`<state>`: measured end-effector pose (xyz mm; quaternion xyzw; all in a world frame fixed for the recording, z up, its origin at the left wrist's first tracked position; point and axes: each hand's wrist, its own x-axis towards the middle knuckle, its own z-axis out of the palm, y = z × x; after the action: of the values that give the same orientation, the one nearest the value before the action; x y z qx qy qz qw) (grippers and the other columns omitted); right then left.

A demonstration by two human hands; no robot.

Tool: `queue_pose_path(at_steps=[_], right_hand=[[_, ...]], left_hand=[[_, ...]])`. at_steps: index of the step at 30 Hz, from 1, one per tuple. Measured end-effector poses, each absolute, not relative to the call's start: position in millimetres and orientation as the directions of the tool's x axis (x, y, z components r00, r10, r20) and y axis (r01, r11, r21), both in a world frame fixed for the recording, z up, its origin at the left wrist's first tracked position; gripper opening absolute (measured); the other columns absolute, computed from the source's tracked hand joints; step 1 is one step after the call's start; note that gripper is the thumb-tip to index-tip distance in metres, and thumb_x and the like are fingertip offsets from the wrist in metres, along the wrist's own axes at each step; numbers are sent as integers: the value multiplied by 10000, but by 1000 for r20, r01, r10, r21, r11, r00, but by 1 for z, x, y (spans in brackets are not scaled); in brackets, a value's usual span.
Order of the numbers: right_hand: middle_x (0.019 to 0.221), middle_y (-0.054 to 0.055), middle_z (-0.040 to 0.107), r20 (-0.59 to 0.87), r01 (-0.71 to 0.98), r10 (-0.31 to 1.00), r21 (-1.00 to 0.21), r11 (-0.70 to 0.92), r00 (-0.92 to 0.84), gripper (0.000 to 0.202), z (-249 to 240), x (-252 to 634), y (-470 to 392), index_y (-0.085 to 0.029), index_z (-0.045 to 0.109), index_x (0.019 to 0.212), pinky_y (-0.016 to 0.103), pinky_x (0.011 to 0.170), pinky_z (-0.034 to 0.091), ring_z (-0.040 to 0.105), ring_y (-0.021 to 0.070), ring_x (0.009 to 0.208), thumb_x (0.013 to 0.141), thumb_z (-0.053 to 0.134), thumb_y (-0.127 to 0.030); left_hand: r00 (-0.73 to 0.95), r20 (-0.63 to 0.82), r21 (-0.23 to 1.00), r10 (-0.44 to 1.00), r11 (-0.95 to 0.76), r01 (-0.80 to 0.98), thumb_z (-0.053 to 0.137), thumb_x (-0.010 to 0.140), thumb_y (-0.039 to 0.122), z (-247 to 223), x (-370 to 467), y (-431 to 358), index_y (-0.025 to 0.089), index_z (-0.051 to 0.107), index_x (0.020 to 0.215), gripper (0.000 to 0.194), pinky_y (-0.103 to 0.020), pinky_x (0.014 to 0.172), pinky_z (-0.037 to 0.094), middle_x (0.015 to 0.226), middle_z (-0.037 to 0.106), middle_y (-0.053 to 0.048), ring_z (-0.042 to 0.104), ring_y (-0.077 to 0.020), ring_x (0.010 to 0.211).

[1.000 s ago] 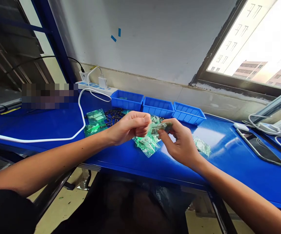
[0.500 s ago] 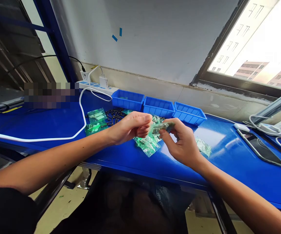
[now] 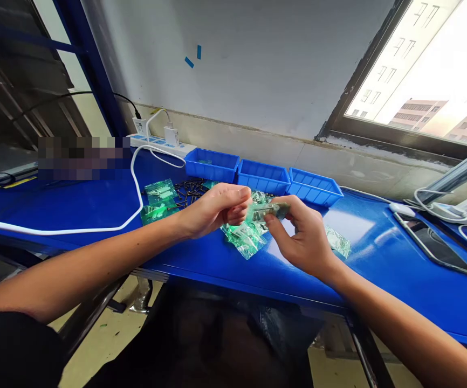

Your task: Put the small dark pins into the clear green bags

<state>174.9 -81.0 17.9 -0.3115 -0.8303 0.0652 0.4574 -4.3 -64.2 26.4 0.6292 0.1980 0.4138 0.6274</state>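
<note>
My right hand (image 3: pixel 304 231) pinches a small greenish see-through plastic bag (image 3: pixel 263 211) between thumb and fingers, with small metallic parts inside. My left hand (image 3: pixel 221 207) is closed, thumb over curled fingers, at the bag's left end; its grip on the film is partly hidden. Both hands are raised over the blue table. Beneath them lie more green plastic bags (image 3: pixel 247 240). To the left of these are further green bags (image 3: pixel 160 191) and a pile of black screws (image 3: pixel 191 189), partly covered by my left hand.
Three blue bins (image 3: pixel 212 165) stand in a row by the wall. A power strip (image 3: pixel 156 144) with plugged-in chargers and a white cable (image 3: pixel 134 172) sits at the left. A phone (image 3: pixel 433 242) lies at the right. Another green bag (image 3: pixel 337 242) rests beside my right wrist.
Both hands stay almost still around the plastic bag. The part of the bag showing between them is slightly flatter; the view has shifted a little.
</note>
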Motion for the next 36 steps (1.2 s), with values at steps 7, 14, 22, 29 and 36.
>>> queue_pose_path(at_steps=[7, 14, 22, 29, 36], right_hand=[[627, -34, 555, 690, 477, 591, -386, 789, -419, 58, 15, 174, -79, -200, 506, 819, 213, 505, 401, 488, 85, 542, 791, 517, -150], [660, -26, 554, 734, 457, 573, -395, 797, -364, 56, 17, 175, -81, -204, 504, 823, 223, 544, 423, 505, 93, 579, 802, 510, -153], [643, -29, 553, 694, 498, 598, -382, 778, -402, 57, 17, 175, -80, -195, 517, 815, 220, 528, 393, 485, 90, 566, 785, 530, -148], [626, -32, 559, 699, 502, 588, -368, 783, -406, 58, 16, 174, -79, -196, 513, 796, 217, 518, 395, 490, 88, 554, 786, 514, -139], [663, -24, 578, 743, 483, 557, -359, 799, -370, 62, 18, 174, -82, -197, 511, 811, 218, 542, 421, 510, 85, 565, 788, 518, -139]], left_hand=[[575, 285, 944, 767, -120, -307, 665, 675, 544, 29, -5, -65, 173, 350, 513, 513, -225, 433, 208, 484, 260, 65, 251, -52, 439], [600, 289, 944, 746, -118, -308, 648, 704, 530, 25, -4, -64, 176, 335, 520, 507, -230, 438, 225, 501, 273, 59, 270, -55, 446], [588, 320, 937, 743, -158, -311, 645, 699, 530, 28, -5, -64, 176, 328, 520, 508, -225, 429, 230, 497, 257, 64, 254, -49, 441], [569, 341, 936, 748, -217, -275, 628, 704, 543, 29, -5, -65, 179, 288, 454, 557, -242, 426, 232, 465, 232, 52, 244, -59, 437], [591, 295, 947, 751, -147, -286, 646, 698, 541, 24, -4, -64, 180, 285, 495, 550, -230, 426, 217, 492, 221, 64, 221, -48, 434]])
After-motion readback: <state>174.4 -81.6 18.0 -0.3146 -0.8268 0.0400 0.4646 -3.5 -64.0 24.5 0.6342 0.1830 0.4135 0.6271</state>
